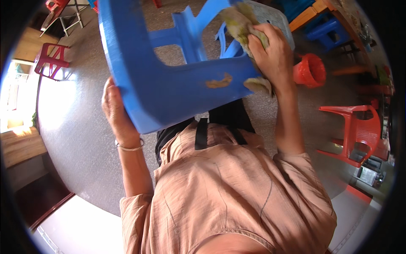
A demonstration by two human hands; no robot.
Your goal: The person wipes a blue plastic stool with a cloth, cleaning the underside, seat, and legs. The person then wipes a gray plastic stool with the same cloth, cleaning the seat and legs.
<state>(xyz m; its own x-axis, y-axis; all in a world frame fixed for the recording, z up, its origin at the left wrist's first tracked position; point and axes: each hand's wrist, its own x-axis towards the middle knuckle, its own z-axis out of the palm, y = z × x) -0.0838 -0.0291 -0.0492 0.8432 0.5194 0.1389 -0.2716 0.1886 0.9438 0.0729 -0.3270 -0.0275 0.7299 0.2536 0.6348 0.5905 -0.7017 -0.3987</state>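
A blue plastic stool [168, 85] is held up sideways in front of me. My left hand [117, 111] grips the rim of its seat at the left, the thumb and fingers along the edge. A bracelet is on that wrist. My right hand [271, 50] clutches a dirty yellowish-grey cloth [238, 23] against the stool's leg end at the upper right. Part of the cloth hangs below that hand. A brown smear [219, 81] marks the stool's side, left of the hanging cloth. The far ends of the legs are partly hidden by the cloth.
A red plastic bucket [310, 70] stands on the floor right of my right hand, with a red plastic chair [352, 135] below it. A grey perforated plastic surface [276, 19] lies behind the cloth. A dark red stool [52, 60] is at the far left, another blue stool [330, 34] at the upper right.
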